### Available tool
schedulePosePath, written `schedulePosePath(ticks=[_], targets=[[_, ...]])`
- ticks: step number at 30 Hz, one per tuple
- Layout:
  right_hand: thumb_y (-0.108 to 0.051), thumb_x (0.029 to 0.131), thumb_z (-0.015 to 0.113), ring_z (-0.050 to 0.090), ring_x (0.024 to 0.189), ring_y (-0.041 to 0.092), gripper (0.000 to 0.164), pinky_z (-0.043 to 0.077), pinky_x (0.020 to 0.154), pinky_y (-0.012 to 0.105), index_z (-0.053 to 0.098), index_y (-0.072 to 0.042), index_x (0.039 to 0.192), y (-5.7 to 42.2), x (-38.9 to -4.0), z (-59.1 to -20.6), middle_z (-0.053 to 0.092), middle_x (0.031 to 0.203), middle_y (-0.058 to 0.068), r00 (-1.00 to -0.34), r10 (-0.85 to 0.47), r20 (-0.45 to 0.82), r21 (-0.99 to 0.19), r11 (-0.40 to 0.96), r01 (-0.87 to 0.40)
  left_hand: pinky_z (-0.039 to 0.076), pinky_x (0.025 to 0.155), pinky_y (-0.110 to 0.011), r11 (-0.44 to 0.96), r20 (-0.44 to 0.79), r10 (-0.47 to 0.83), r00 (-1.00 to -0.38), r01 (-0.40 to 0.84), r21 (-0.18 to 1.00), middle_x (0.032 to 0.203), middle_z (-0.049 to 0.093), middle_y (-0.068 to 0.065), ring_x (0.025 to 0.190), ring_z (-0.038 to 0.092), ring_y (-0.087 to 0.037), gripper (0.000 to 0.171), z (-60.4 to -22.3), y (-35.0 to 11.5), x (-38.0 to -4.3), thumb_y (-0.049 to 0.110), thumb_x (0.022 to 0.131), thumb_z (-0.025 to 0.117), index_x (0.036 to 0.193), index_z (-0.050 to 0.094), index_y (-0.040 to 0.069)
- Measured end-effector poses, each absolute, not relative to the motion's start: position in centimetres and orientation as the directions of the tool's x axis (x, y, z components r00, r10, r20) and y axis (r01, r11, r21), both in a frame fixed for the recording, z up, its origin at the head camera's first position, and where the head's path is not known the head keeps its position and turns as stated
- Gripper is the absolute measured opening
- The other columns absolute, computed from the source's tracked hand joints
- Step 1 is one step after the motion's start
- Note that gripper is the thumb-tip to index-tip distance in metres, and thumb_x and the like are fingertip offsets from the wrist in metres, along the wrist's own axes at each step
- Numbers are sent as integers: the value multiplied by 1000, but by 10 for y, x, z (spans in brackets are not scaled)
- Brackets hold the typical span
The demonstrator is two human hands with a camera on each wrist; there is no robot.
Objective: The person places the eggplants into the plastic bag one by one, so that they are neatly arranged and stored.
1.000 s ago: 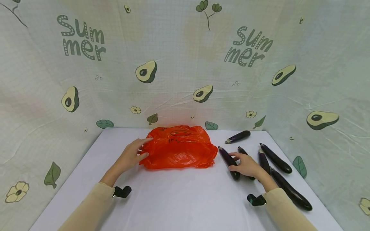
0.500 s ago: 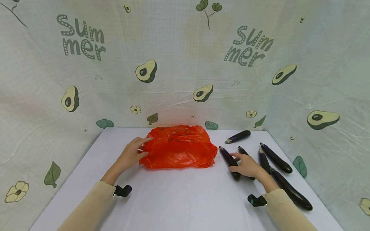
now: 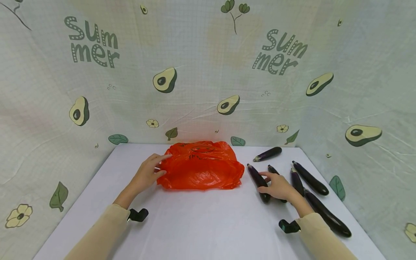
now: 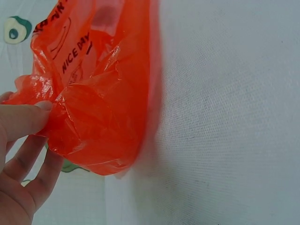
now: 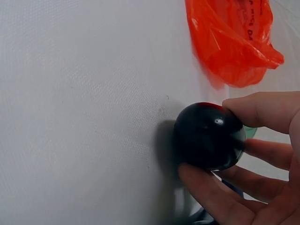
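Observation:
A crumpled red plastic bag with black print lies at the back middle of the table. My left hand pinches its left end; in the left wrist view the thumb presses on the bunched plastic. To the right of the bag, my right hand grips a dark purple eggplant, thumb on one side and fingers on the other. Its rounded, shiny end faces the right wrist camera. A second eggplant lies partly hidden beneath that hand.
Three eggplants lie close together at the right: one by the edge, a partly covered one and a long one beside my forearm. Another eggplant rests at the back. A printed cloth hangs behind the white table.
The gripped eggplant's stem end has shifted very slightly to the right, along with the right thumb. My left hand and the bag have hardly moved.

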State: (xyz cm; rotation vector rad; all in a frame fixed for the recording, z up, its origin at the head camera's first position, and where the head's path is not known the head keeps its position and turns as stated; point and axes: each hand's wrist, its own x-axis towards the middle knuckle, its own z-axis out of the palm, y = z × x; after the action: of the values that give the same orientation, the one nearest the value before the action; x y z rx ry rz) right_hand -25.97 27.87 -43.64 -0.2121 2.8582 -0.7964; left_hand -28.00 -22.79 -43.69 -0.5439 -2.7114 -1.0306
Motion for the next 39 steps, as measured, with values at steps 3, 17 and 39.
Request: schedulePosePath(ticks=[3, 17, 39], targets=[[-26, 94, 82, 66, 72, 19, 72, 61, 67, 37, 50, -3, 154, 281, -259, -435, 65, 127, 28, -978, -172, -122, -546, 834, -79, 63, 94, -46, 691, 306, 273, -912, 407, 597, 131, 60, -11, 117, 66, -32, 68, -437, -227, -280, -3, 94, 77, 155, 56, 17], [-27, 95, 79, 70, 69, 19, 74, 61, 65, 37, 47, -3, 157, 290, -252, -410, 63, 132, 33, -977, -199, -72, -542, 831, -129, 63, 94, -45, 662, 325, 286, -901, 431, 614, 130, 60, -11, 118, 66, -31, 68, -436, -223, -283, -5, 93, 77, 154, 58, 19], [-26, 94, 78, 61, 68, 16, 72, 52, 58, 33, 49, -3, 155, 285, -239, -374, 64, 133, 31, -962, -268, 43, -509, 823, -252, 63, 94, -45, 658, 343, 290, -893, 446, 607, 131, 59, -10, 119, 65, -30, 68, -434, -220, -282, -5, 93, 77, 153, 58, 20]])
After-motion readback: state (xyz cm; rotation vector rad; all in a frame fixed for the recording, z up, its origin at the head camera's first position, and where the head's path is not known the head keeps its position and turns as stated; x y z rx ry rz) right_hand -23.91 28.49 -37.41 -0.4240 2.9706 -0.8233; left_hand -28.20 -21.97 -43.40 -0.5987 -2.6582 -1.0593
